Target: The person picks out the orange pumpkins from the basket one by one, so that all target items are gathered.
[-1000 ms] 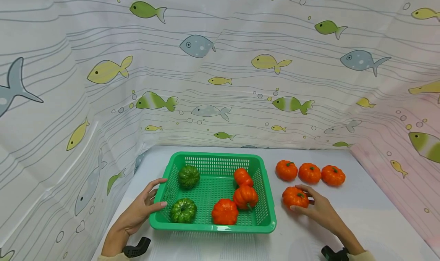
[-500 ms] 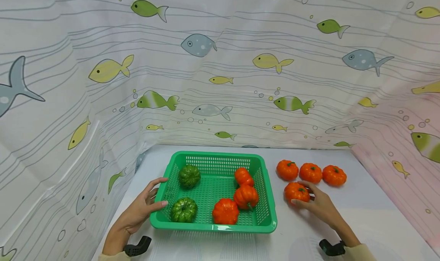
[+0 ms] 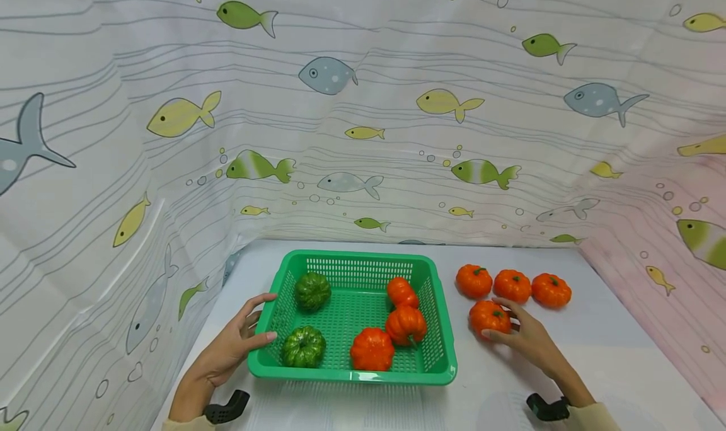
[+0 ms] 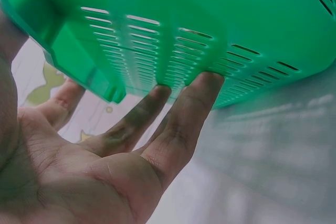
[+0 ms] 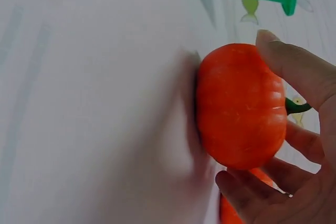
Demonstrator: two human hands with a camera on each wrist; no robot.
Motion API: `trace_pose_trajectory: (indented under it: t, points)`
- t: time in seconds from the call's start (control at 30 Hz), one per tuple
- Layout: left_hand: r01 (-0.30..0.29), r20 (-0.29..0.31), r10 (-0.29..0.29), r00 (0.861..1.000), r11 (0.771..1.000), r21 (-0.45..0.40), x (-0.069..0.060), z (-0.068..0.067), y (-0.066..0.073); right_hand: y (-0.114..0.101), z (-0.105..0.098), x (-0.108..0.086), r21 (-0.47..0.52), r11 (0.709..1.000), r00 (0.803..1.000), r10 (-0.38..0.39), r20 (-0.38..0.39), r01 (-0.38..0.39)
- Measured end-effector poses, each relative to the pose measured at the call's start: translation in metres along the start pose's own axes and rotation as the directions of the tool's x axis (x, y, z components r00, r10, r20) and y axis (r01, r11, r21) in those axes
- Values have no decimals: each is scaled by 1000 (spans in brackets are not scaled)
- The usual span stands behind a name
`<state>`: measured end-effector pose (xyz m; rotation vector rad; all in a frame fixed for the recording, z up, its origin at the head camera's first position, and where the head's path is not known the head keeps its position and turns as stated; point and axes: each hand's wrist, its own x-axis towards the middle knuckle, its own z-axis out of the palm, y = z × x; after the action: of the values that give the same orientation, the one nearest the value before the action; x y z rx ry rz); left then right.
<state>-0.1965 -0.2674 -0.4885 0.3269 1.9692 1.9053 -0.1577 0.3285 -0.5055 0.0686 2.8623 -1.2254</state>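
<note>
My left hand (image 3: 229, 346) rests against the left side of a green plastic basket (image 3: 351, 376). Its thumb and index fingertips lie at the rim; in the left wrist view other fingers (image 4: 181, 114) touch the slotted outer wall, fairly straight. On the basket's right, my right hand (image 3: 527, 339) holds a small orange pumpkin (image 3: 489, 317) between thumb and fingers. The right wrist view shows this pumpkin (image 5: 241, 106) at the white tabletop, its green stem toward the palm; whether it touches the surface I cannot tell.
Two green pumpkins, one at the back (image 3: 312, 291) and one in front (image 3: 304, 347), sit in the basket's left part. Three orange ones (image 3: 371, 349) lie on its right. Behind my right hand, three orange pumpkins (image 3: 513, 286) form a row. A fish-patterned curtain (image 3: 363, 103) surrounds the table.
Over the first half second, my right hand and the orange pumpkin shifted slightly toward the row behind. Since then they hold nearly still. The left hand and basket stay in place.
</note>
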Motion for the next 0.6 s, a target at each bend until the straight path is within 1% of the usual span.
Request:
trace_pose_trajectory:
  t: [0.1, 0.23, 0.4, 0.47, 0.6]
  points:
    - [1, 3, -1, 1000, 1000, -4, 0, 0, 0, -2, -6, 0, -13, 997, 996, -76, -39, 76]
    - [0, 3, 0, 1000, 1000, -6, -1, 0, 1, -11, -17, 1, -43, 984, 980, -177, -91, 173]
    - [3, -1, -3, 1000, 1000, -9, -2, 1, 1, -34, -31, 3, -120, 966, 963, -242, -119, 228]
    - [3, 1, -3, 1000, 1000, -9, -2, 1, 1, -44, -34, 5, -133, 961, 958, -260, -119, 244]
    - [-11, 14, 11, 1000, 1000, -7, -2, 1, 2, -64, -35, 10, -120, 950, 948, -300, -107, 287]
